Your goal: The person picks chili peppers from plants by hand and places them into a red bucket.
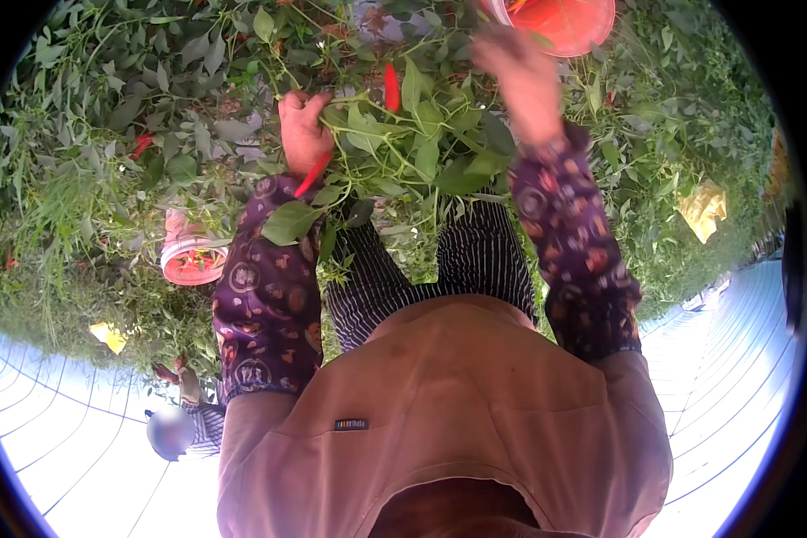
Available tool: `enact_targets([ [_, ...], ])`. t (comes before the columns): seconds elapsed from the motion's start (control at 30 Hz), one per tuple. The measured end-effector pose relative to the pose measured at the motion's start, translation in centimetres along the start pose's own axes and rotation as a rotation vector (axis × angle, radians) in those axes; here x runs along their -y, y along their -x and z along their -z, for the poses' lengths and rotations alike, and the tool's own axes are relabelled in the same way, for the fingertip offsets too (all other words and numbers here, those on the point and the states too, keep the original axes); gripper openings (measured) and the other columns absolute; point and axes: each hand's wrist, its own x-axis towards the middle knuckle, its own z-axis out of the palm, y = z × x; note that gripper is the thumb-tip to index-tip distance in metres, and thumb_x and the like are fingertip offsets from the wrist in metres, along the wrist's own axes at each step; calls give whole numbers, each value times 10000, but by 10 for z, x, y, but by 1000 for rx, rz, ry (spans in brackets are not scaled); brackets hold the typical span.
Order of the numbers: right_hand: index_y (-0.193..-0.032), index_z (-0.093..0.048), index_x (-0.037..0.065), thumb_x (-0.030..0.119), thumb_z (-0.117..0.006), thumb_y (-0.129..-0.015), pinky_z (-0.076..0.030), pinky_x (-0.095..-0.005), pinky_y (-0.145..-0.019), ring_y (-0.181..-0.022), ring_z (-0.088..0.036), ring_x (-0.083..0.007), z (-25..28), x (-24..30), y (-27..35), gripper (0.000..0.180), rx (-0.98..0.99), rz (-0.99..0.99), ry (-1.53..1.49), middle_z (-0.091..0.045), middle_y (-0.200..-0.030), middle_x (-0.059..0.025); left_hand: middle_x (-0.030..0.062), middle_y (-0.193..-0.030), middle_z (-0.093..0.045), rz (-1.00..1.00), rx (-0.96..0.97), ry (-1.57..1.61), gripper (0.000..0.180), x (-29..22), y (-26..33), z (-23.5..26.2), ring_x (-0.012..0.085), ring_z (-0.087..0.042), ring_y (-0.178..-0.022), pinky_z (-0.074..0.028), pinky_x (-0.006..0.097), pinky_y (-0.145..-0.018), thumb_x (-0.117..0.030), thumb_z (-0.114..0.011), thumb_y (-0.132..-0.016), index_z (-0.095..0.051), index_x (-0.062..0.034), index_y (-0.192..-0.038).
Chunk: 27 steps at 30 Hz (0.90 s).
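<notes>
My left hand point(306, 130) is closed round a green branch of a chili pepper plant point(368, 134), whose leafy stems spread out to the right. Just below that hand a red chili pepper point(313, 175) hangs along the wrist. Another red chili pepper point(392, 87) points up among the leaves between my hands. At the upper right my right hand point(520, 81) is smeared by motion, close to the lower left rim of a red bucket point(586, 43). Whether its fingers hold anything cannot be made out. The bucket's inside looks red, with a little orange showing at its top left.
Dense pepper plants surround me. A second pinkish bucket point(185, 231) with red peppers stands at the left, and a red pepper point(142, 145) shows in the leaves above it. Yellow scraps point(704, 211) lie at the right and lower left. Another person point(204, 429) is at the lower left.
</notes>
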Motion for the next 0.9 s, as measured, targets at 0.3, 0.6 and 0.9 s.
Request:
enact_targets([
  [0.3, -1145, -620, -24, 99, -600, -926, -544, -365, -864, -1019, -637, -235, -89, -154, 23, 252, 389, -681, -1073, -643, -1143, -134, 162, -970, -541, 26, 10, -78, 219, -5, -6, -2, 360, -512, -950, -458, 421, -780, -219, -748, -762, -707, -135, -960],
  [0.6, -953, -501, 51, 157, -510, -928, -463, -464, -844, -789, -544, -227, 4, -86, 60, 110, -194, -632, -867, -527, -817, -63, 136, -944, -535, 39, 107, -171, 343, -15, -13, -30, 350, -520, -950, -471, 442, -775, -50, -640, -647, -697, -155, -968],
  [0.9, -997, -663, 64, 144, -715, -854, -517, -315, -679, -730, -617, -139, 28, 33, 69, 172, 128, 70, 166, -669, -863, -37, 119, -948, -542, 77, 154, -302, 287, -28, -20, -47, 342, -522, -953, -466, 452, -767, -114, -637, -682, -687, -151, -963],
])
